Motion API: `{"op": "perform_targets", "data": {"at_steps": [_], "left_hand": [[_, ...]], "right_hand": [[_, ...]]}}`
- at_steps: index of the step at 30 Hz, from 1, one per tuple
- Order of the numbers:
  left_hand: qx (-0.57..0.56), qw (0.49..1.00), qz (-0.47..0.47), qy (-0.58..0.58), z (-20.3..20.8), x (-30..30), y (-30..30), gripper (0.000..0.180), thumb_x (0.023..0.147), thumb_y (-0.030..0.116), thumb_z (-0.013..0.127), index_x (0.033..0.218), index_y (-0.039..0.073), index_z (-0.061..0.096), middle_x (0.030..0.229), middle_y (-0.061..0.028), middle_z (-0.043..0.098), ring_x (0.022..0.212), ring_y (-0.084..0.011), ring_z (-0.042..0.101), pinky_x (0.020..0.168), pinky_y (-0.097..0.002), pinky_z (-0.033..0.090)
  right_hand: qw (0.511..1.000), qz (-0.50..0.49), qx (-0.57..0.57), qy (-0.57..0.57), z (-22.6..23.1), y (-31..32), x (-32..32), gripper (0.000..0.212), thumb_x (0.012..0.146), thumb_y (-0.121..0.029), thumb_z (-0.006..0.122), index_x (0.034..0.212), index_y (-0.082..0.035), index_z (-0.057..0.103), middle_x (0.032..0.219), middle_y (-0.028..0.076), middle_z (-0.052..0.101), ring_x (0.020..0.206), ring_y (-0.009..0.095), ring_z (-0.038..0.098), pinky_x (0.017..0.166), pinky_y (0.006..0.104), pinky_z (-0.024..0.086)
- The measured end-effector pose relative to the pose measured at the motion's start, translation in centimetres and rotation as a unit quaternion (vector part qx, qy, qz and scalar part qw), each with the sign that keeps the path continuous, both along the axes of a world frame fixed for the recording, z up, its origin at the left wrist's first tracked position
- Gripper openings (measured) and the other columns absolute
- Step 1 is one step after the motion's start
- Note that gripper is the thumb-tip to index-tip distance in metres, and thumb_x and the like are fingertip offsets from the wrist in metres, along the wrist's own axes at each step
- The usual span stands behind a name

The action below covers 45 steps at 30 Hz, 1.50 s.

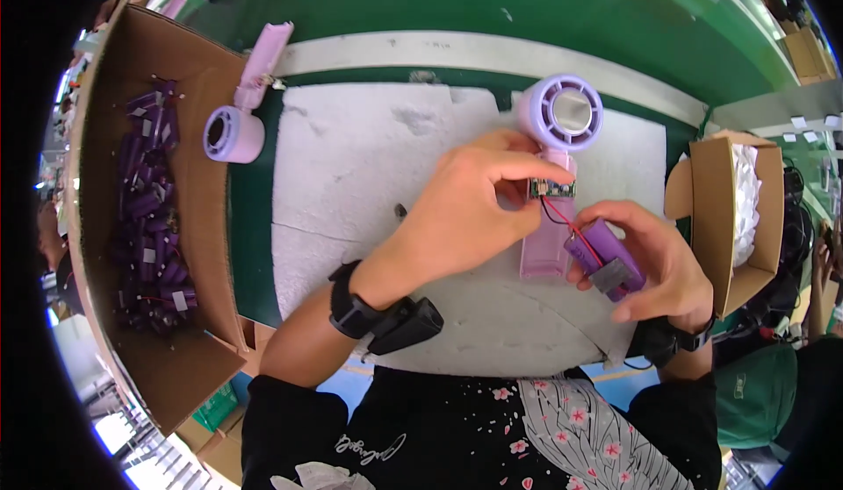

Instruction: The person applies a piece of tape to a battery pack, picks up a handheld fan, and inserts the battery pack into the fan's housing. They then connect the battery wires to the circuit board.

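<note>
A pink and lilac handheld fan (530, 111) lies on the white foam mat (369, 161), its round head away from me. Inside its open handle shell (544, 257) sits a green circuit board (555, 189). My left hand (470, 200) is closed around the upper handle, fingers pinching at the board. To its right, my right hand (654, 253) grips a purple battery pack (606, 253) with a dark grey patch on it. Red and black wires (562, 212) run between the battery pack and the board. The exact contact of my left fingertips is partly hidden.
At left stands a cardboard box (211, 218) with many purple battery packs (149, 200). Between box and mat lies another opened fan (241, 139). A smaller box (720, 226) of white wrapped pieces is at right. Beyond the mat runs a pale rail (421, 48).
</note>
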<state>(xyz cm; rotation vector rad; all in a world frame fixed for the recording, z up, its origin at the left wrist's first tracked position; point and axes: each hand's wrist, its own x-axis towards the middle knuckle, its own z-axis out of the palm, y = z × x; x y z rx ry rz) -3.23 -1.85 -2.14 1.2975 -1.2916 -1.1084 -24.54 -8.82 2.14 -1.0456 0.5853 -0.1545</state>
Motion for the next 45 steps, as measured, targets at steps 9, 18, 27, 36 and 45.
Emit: {"op": "perform_targets", "data": {"at_steps": [9,18,27,36,45], "left_hand": [[-0.017,0.998,0.004,-0.054,-0.1,0.3,0.4,0.034,0.068,-0.005,0.061,0.1,0.007,0.067,0.105,-0.0124,0.06,0.09,-0.0201,0.061,0.075,-0.027,0.049],[-0.097,0.982,0.006,-0.159,-0.1,-0.3,0.0,0.037,0.062,0.001,0.07,0.097,0.01,0.068,0.096,-0.0119,0.063,0.085,-0.026,0.063,0.074,-0.0301,0.052],[-0.108,0.978,0.03,-0.178,0.4,-0.1,0.1,0.034,0.06,0.001,0.071,0.093,0.007,0.07,0.095,-0.0134,0.063,0.078,-0.0247,0.064,0.068,-0.0297,0.052],[-0.106,0.975,0.026,-0.191,0.9,-0.1,0.2,0.031,0.064,-0.002,0.07,0.094,0.005,0.069,0.091,-0.0142,0.063,0.072,-0.0234,0.063,0.062,-0.0286,0.051],[-0.115,0.971,0.001,-0.208,0.8,0.0,0.2,0.029,0.07,-0.002,0.067,0.098,0.004,0.067,0.089,-0.0145,0.062,0.071,-0.0253,0.062,0.058,-0.0298,0.049]], "right_hand": [[0.998,-0.019,0.051,-0.022,-1.4,-0.2,0.0,0.097,0.049,-0.014,0.088,0.129,0.005,0.037,0.116,0.022,0.053,0.075,0.022,0.062,0.055,0.0272,0.049],[0.991,-0.064,0.108,-0.037,-0.5,-0.1,-0.3,0.106,0.045,-0.02,0.09,0.13,0.008,0.035,0.112,0.025,0.054,0.059,0.021,0.059,0.046,0.0274,0.044],[0.988,-0.107,0.101,-0.044,-0.5,0.0,0.0,0.105,0.046,-0.021,0.09,0.13,0.01,0.035,0.107,0.019,0.056,0.082,0.024,0.06,0.063,0.0315,0.05],[0.849,0.098,-0.519,0.022,-0.2,0.2,0.3,0.088,0.046,-0.018,0.088,0.122,0.002,0.048,0.106,0.016,0.057,0.092,0.024,0.059,0.077,0.0332,0.049],[0.805,0.042,-0.589,0.049,-0.9,1.6,1.6,0.066,0.049,-0.008,0.084,0.11,0.0,0.057,0.11,0.017,0.055,0.093,0.028,0.059,0.077,0.0333,0.05]]}}
